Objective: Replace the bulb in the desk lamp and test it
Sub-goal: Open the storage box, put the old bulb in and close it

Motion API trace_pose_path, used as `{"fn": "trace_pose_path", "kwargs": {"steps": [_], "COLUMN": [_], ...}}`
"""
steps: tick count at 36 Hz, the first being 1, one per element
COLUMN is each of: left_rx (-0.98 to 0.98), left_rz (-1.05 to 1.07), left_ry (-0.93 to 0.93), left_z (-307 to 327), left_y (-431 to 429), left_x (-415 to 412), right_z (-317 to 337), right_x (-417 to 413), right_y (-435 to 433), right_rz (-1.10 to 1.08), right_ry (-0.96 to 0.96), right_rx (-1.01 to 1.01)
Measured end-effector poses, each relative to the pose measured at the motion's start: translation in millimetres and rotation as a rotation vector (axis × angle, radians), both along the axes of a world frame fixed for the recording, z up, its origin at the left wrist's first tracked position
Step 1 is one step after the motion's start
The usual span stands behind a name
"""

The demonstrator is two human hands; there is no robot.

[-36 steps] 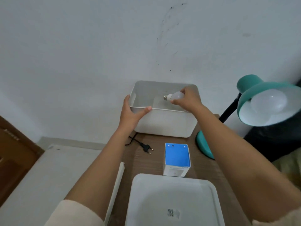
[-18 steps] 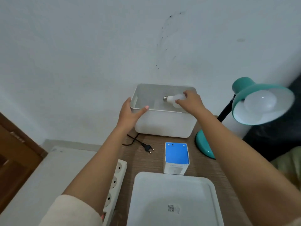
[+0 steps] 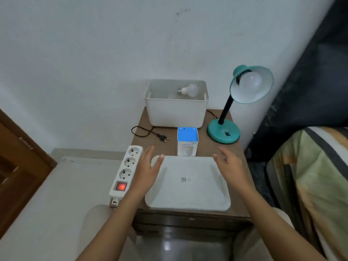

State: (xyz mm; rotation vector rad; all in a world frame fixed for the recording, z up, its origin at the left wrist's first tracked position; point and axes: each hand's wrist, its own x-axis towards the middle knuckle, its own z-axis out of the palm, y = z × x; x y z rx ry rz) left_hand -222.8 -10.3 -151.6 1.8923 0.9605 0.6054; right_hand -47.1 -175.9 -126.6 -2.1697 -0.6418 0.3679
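Observation:
A teal desk lamp (image 3: 224, 131) stands at the table's back right, a white bulb (image 3: 249, 83) seated in its shade, unlit. A second white bulb (image 3: 189, 90) lies inside the white bin (image 3: 175, 112) against the wall. The lamp's black plug (image 3: 162, 137) lies loose on the table, unplugged. My left hand (image 3: 148, 166) hovers open over the left edge of the white lid (image 3: 188, 185). My right hand (image 3: 228, 166) hovers open over its right edge. Both hands hold nothing.
A white power strip (image 3: 126, 171) with a lit red switch lies along the table's left edge. A blue-topped bulb box (image 3: 187, 141) stands between lid and bin. A bed with a striped cover is at the right; a wooden door at the left.
My right hand let go of the bulb, which now lies in the bin. Both hands pulled back from the bin to just above the lid. The view has widened and tilted down.

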Motion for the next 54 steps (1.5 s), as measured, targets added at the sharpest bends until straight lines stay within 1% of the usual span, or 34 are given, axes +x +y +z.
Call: {"fn": "trace_pose_path", "kwargs": {"steps": [4, 6, 12, 22, 33, 37, 46, 54], "left_rx": [0.045, 0.054, 0.122, 0.097, -0.041, -0.035, 0.048, 0.133], "left_rz": [0.000, 0.007, 0.001, 0.080, 0.112, 0.111, 0.074, 0.100], "left_ry": [0.161, 0.206, 0.310, 0.278, 0.192, 0.155, 0.042, -0.017], "left_z": [-31, -40, -58, -63, -53, -42, 13, 77], "left_y": [-19, -26, -33, -33, -36, -46, -61, -33], "left_x": [-16, -21, -26, -19, -35, -46, -53, -36], "right_z": [-29, -39, -54, -65, -56, -50, -1, 58], "right_x": [-16, -21, -32, -39, -52, -63, -77, -54], "right_y": [-31, -39, -39, -29, -37, -50, -69, -38], "right_rz": [-0.013, -0.029, -0.081, -0.182, -0.203, -0.212, -0.214, -0.174], "right_ry": [0.002, 0.006, 0.024, 0.071, 0.183, 0.169, 0.062, -0.027], "right_rx": [-0.078, -0.088, -0.020, 0.052, 0.128, 0.148, 0.260, 0.293]}}
